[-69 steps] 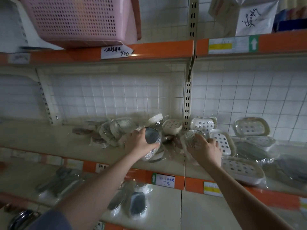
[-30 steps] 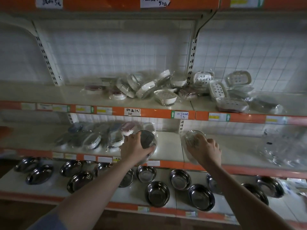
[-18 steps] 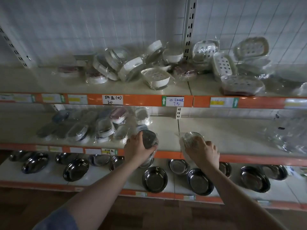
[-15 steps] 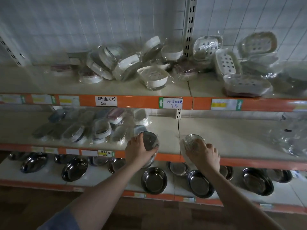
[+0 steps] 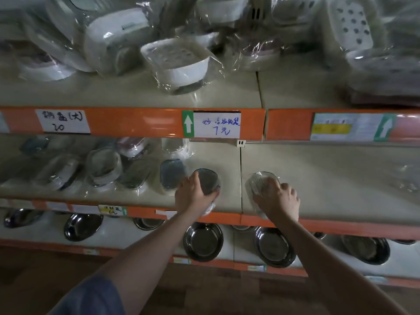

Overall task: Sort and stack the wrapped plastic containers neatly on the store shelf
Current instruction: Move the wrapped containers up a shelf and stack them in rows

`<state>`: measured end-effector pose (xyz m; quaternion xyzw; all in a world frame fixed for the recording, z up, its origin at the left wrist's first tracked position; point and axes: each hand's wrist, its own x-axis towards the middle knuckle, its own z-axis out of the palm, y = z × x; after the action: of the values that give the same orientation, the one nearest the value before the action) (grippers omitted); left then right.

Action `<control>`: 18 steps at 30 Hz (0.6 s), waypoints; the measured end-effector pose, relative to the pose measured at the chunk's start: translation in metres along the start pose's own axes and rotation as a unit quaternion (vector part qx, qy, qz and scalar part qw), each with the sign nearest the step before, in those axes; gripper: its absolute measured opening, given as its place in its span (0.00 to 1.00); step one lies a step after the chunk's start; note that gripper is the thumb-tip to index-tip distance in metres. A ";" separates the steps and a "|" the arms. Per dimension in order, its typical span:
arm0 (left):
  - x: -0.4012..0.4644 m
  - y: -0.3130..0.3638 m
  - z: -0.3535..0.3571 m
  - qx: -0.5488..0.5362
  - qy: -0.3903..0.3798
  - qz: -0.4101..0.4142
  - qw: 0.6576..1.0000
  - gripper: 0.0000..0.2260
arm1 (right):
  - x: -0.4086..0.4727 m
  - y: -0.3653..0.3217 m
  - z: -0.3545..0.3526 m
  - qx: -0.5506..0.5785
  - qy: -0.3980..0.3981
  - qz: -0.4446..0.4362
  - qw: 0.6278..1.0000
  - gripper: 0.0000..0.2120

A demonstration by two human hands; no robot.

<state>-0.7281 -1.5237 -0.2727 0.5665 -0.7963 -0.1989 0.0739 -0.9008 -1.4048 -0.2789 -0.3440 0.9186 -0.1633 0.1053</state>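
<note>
Nearest, two bare forearms reach up from the bottom edge, one with a blue sleeve (image 5: 91, 296) at the elbow. On the lowest shelf (image 5: 127, 233) at least six steel bowls show, among them one (image 5: 203, 243) between the arms and one (image 5: 273, 248) partly behind the right forearm.

On the middle shelf (image 5: 329, 178) the left hand (image 5: 193, 196) grips a dark wrapped container (image 5: 208, 180), fingers curled round its near rim; it stands tilted near the shelf's front edge, its oval long axis running roughly front to back. The right hand (image 5: 278, 198) holds a clear ribbed wrapped container (image 5: 261, 181), fingers curled over its top, tilted the same way, just right of the seam between shelf boards. The two held containers stand apart, bare shelf between them. Right of the right hand the board lies open as far as some blurred clear wrapping (image 5: 406, 178) by the frame edge.

Left of the left hand lies a cluster of about seven wrapped containers; the closest, a blue one (image 5: 171, 173), sits just beside the dark container.

Farther up, the orange shelf edge carries three price labels, one (image 5: 217, 125) with a green arrow. On the top shelf (image 5: 227, 92) lies a loose heap of wrapped white containers, too overlapped to count; a perforated one (image 5: 176, 61) sits foremost.
</note>
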 end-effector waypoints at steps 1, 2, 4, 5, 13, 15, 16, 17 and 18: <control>0.008 -0.002 0.008 0.001 -0.010 -0.001 1.000 0.40 | 0.005 -0.001 0.009 0.002 0.003 0.004 1.000 0.25; 0.015 -0.005 0.017 0.001 -0.018 -0.004 1.000 0.40 | 0.009 -0.002 0.018 0.006 0.004 0.011 1.000 0.25; 0.026 -0.013 0.033 0.001 -0.028 -0.011 1.000 0.40 | 0.013 -0.003 0.039 -0.008 0.007 0.011 1.000 0.26; 0.030 -0.016 0.040 0.003 -0.026 -0.010 1.000 0.39 | 0.014 -0.003 0.050 -0.019 0.021 -0.002 1.000 0.27; 0.061 -0.024 0.073 0.035 0.053 0.032 0.997 0.40 | 0.040 -0.008 0.091 -0.049 0.069 -0.022 0.996 0.33; 0.066 -0.020 0.077 0.058 0.077 0.030 0.995 0.40 | 0.048 -0.011 0.092 -0.047 0.075 -0.026 0.996 0.34; 0.069 -0.019 0.079 0.069 0.087 0.032 0.993 0.41 | 0.052 -0.012 0.092 -0.050 0.075 -0.029 0.995 0.35; 0.071 -0.017 0.081 0.077 0.096 0.037 0.992 0.41 | 0.057 -0.014 0.091 -0.056 0.074 -0.031 0.995 0.34; 0.072 -0.016 0.082 0.082 0.105 0.042 0.990 0.42 | 0.060 -0.015 0.090 -0.064 0.069 -0.031 0.995 0.34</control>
<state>-0.7674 -1.5765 -0.3613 0.5540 -0.8212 -0.0693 0.1183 -0.9089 -1.4763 -0.3614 -0.3665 0.9211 -0.1305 0.0141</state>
